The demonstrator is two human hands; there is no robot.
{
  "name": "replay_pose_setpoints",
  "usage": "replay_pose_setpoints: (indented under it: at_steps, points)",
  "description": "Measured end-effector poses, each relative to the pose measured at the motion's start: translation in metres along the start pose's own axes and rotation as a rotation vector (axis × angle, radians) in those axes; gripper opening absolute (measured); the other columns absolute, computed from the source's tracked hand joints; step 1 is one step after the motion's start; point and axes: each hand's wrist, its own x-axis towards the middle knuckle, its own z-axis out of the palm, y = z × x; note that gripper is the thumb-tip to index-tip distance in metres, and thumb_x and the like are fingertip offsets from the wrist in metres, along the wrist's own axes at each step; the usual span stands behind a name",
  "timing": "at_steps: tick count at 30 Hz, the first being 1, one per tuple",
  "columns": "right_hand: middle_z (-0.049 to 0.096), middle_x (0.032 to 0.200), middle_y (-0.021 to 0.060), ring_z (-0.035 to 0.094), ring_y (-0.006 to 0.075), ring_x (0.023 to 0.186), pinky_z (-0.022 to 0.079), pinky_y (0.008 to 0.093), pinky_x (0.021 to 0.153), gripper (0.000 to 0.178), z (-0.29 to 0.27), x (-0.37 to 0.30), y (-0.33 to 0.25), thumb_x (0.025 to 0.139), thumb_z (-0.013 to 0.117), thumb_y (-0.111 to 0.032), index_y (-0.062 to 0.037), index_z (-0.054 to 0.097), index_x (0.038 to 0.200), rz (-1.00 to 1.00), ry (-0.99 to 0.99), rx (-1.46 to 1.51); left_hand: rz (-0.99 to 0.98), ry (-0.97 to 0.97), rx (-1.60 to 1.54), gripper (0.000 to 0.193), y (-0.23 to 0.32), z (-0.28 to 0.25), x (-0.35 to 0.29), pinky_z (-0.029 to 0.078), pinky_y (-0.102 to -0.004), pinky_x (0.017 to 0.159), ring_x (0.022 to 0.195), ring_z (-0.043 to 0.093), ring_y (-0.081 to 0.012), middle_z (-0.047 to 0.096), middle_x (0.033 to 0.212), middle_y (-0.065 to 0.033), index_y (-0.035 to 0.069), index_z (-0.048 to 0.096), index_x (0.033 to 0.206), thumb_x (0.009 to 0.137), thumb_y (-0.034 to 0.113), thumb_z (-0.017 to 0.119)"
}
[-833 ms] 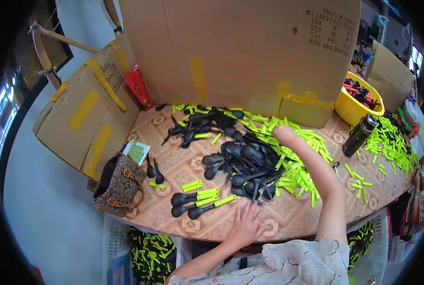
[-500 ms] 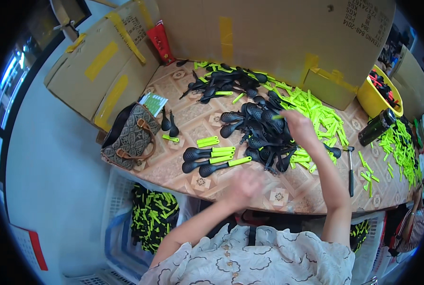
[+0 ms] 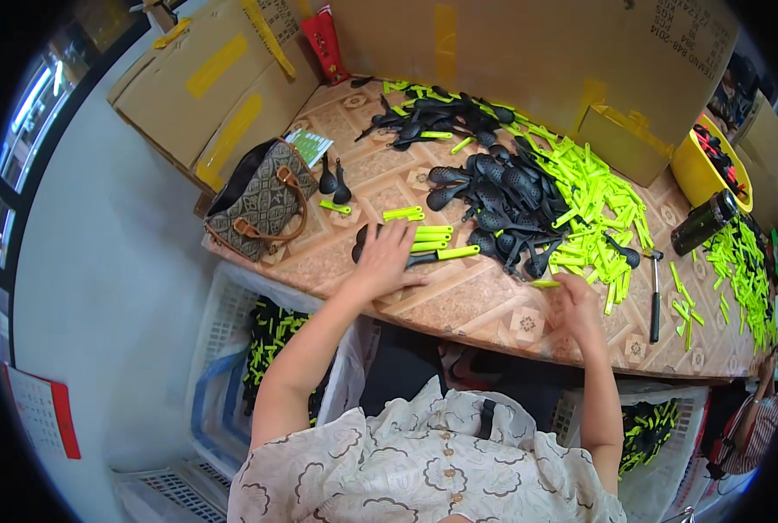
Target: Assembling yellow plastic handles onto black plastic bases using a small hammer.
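My left hand [image 3: 385, 260] lies with fingers spread over a small row of black slotted spoons with lime-green handles [image 3: 432, 234], hiding most of their heads. At the near side of the table my right hand [image 3: 578, 307] is closed on a lime-green handle [image 3: 543, 283], whose end sticks out to the left. Beyond it is a heap of black spoon heads [image 3: 502, 196], some perforated. A spread of loose lime-green handles [image 3: 594, 196] adjoins that heap on the right. A few more handles [image 3: 403, 213] sit just beyond my left hand.
A patterned handbag [image 3: 263, 200] stands at the left, near two black spoons [image 3: 341, 183]. Cardboard boxes [image 3: 528, 70] wall the back. On the right are a hammer [image 3: 655, 301], a dark flask [image 3: 704, 222] and a yellow basin [image 3: 711, 170]. Crates [image 3: 223, 349] stand below the table edge.
The view has shifted. My right hand has come back from the heap toward the table's near edge with a green handle. My left hand has moved left, onto the row of spoons.
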Motion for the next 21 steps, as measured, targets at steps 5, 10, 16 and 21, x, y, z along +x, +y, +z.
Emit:
replay_pose_setpoints:
  at_steps: [5,10,16,21]
  points:
    - [0.066,0.095,0.0153,0.063,0.0284,0.088,0.048,0.0338,0.082,0.019,-0.012,-0.003,0.025,0.089,0.056,-0.004,-0.0032,0.067,0.104,0.055,0.075,-0.068,0.132,0.19,-0.057,0.076,0.013,0.028,-0.008,0.032,-0.0485,0.099,0.117,0.045,-0.0333,0.05,0.125,-0.0174,-0.001,0.047,0.13,0.073,0.04,0.075]
    - [0.059,0.095,0.0169,0.058,0.0345,0.091,0.047,0.0384,0.085,0.022,-0.021,-0.007,0.015,0.087,0.058,-0.004,-0.0041,0.065,0.108,0.059,0.042,-0.201,-0.059,0.093,-0.153,0.076,0.021,0.01,-0.002,0.031,-0.0443,0.098,0.117,0.045,-0.0334,0.051,0.122,-0.0171,0.003,0.047,0.13,0.072,0.042,0.077]
    - [0.055,0.111,0.0187,0.059,0.0389,0.093,0.05,0.0446,0.079,0.029,-0.011,-0.019,-0.005,0.085,0.059,-0.005,-0.005,0.061,0.114,-0.06,0.173,-0.441,-0.049,-0.177,-0.33,0.056,0.016,0.003,0.008,0.043,-0.045,0.092,0.108,0.054,-0.0375,0.055,0.113,-0.0197,0.004,0.052,0.12,0.076,0.03,0.074]
    - [0.06,0.099,0.0165,0.062,0.0361,0.085,0.051,0.0403,0.073,0.018,-0.003,-0.021,-0.053,0.086,0.06,-0.003,-0.0017,0.063,0.104,-0.192,0.056,-0.18,-0.044,-0.187,-0.356,0.046,0.016,0.013,0.01,0.046,-0.0446,0.091,0.104,0.056,-0.039,0.057,0.111,-0.0217,0.002,0.052,0.119,0.077,0.013,0.067]
